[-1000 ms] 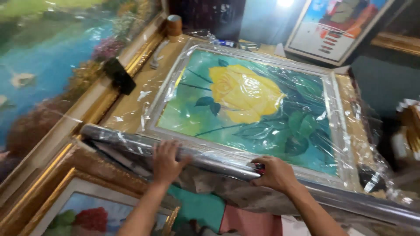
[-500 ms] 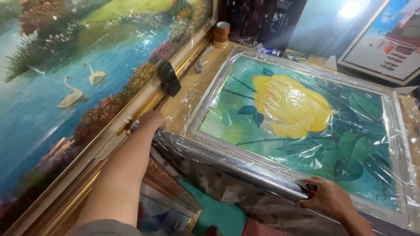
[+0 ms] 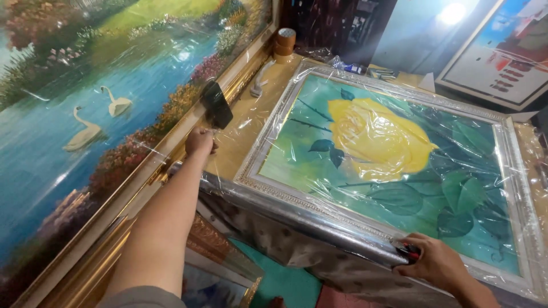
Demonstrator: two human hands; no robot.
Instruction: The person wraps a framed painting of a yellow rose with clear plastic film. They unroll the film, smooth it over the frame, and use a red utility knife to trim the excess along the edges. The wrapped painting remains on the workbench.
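Note:
A framed painting of a yellow rose (image 3: 377,137) lies flat under clear plastic wrap, its silver frame (image 3: 285,122) showing through. A long roll of clear wrap (image 3: 297,219) runs along its near edge. My right hand (image 3: 436,265) grips the roll's right end. My left hand (image 3: 200,141) reaches far to the left and closes around the handle of a black hammer (image 3: 216,105), which rests against the gold frame of a big swan painting (image 3: 85,114).
A brown tape roll (image 3: 285,41) and a pale tool (image 3: 260,80) sit at the table's far corner. Another framed picture (image 3: 502,57) leans at the back right. A gold-framed picture (image 3: 222,268) stands below the table's near edge.
My left hand left the wrap roll, stretched out to the left and reached the black hammer. My right hand stays on the roll's end. The view turned left.

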